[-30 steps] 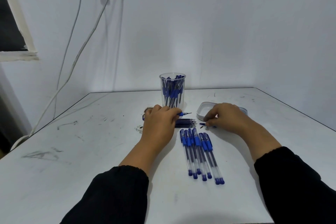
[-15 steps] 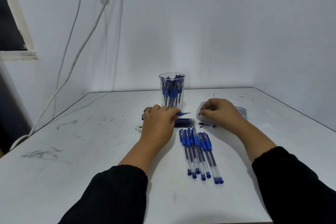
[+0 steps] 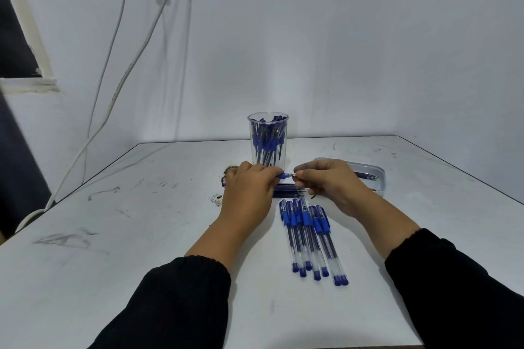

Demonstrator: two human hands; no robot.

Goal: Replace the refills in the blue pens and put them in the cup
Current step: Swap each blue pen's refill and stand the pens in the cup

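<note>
The pen (image 3: 282, 176) stays gripped in the left hand (image 3: 249, 188) while the right hand (image 3: 329, 181), moved over from the tray (image 3: 378, 178), now pinches its tip.

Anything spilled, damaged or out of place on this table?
Nothing serious. A scatter of small debris lies on the table left of the left hand, and the tabletop carries dark scuffs. The cup stands upright; the pens lie in a tidy row.
</note>
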